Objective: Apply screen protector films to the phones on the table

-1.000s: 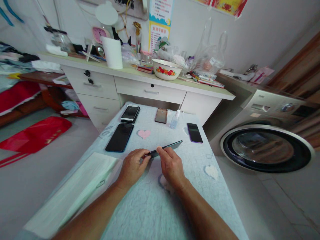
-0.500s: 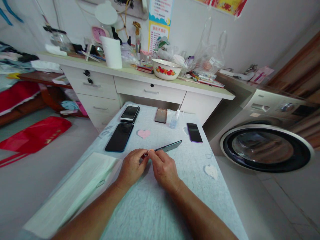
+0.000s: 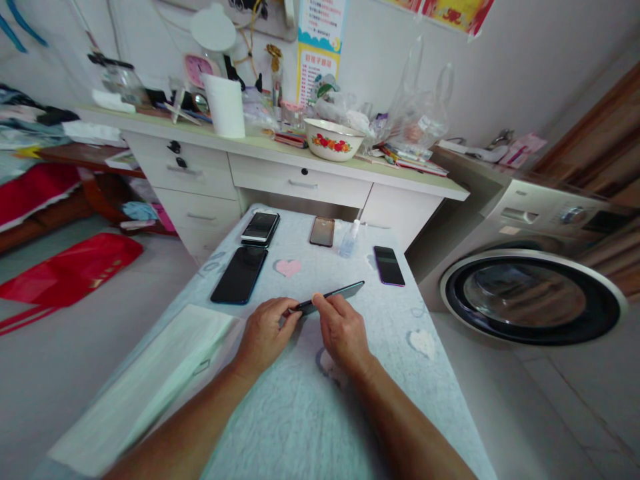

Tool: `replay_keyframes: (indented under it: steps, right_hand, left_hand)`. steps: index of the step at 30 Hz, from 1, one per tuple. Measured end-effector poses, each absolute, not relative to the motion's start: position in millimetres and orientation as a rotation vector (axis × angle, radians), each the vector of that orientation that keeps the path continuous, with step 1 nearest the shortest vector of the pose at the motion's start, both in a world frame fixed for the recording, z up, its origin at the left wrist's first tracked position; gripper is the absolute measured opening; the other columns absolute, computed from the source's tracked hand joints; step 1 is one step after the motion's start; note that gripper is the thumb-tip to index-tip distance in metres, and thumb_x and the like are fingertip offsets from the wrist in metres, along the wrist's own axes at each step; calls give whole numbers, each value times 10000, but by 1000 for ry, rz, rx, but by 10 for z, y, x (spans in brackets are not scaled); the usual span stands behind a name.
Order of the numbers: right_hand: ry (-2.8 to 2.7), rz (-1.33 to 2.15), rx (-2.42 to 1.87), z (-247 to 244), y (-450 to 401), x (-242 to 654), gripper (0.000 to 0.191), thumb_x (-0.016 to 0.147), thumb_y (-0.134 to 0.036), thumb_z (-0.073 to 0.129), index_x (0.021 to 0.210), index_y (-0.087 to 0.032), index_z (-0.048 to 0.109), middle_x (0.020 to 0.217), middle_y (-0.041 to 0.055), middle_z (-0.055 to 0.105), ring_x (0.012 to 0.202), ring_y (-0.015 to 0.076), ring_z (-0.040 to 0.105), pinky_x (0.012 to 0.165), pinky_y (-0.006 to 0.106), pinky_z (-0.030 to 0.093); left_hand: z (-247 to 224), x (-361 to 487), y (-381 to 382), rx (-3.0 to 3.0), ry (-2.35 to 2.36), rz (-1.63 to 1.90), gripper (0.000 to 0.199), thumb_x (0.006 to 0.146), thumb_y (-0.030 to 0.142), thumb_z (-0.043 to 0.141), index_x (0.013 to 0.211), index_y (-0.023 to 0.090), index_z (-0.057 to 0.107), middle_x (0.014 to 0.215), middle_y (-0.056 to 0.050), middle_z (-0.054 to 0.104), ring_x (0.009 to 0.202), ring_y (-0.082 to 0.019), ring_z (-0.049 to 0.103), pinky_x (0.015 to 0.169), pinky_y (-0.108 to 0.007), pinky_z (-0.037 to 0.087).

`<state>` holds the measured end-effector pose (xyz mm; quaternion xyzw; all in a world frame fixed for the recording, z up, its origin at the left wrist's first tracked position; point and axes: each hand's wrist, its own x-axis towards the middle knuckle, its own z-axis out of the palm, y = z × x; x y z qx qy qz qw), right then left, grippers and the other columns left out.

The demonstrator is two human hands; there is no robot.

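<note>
Between my hands a dark, thin smartphone (image 3: 349,291) is held nearly edge-on, its far end slanting up to the right above the table. My left hand (image 3: 266,333) is closed, with thumb and fingers pinching the phone's left end. My right hand (image 3: 345,332) is closed too, its fingers pressed together on the phone's near long edge, close to the middle; whether anything small is between those fingers is hidden. A black phone (image 3: 239,275) lies flat to the left, beyond my left hand. To the right lies another phone (image 3: 389,265) with a purple edge.
Stacked phones (image 3: 260,228) lie at the table's far left. A brownish phone case (image 3: 322,231) and a clear spray bottle (image 3: 349,239) stand at the back. White folded material (image 3: 145,387) covers the left edge. Behind are a desk (image 3: 300,183) and, right, a washing machine (image 3: 530,267).
My right hand has slid to the right along the phone's edge, away from my left hand, uncovering more of the phone's left part. My left hand stays in place.
</note>
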<state>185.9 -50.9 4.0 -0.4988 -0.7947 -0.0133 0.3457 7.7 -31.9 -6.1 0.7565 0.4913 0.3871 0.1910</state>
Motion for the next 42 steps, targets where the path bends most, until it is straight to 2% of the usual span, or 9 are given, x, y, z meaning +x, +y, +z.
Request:
replay_keyframes:
  steps: [18, 27, 42]
  right_hand:
    - [-2036, -33, -1306, 55, -542, 1762, 299, 961, -136, 390, 1127, -184, 633, 821, 44, 571, 728, 150, 555, 663, 228, 463]
    - [-2136, -50, -1248, 85, -576, 1643, 291, 993, -183, 366, 1145, -204, 614, 847, 55, 609, 773, 157, 571, 673, 243, 478]
    - [-2021, -98, -1362, 74, -481, 1933, 304, 944, -118, 413, 1112, -204, 652, 861, 52, 609, 774, 147, 586, 711, 219, 472]
  left_hand:
    - [-86, 77, -320, 2121, 1385, 1092, 105, 843, 222, 552, 866, 206, 654, 793, -11, 687, 743, -166, 627, 715, -294, 473]
    - [-82, 74, -326, 2087, 1380, 1120, 102, 839, 232, 555, 862, 209, 651, 807, -14, 697, 743, -166, 634, 724, -296, 489]
    - [-55, 81, -331, 2088, 1392, 1112, 102, 845, 250, 570, 871, 200, 655, 795, -13, 685, 762, -174, 635, 729, -298, 465]
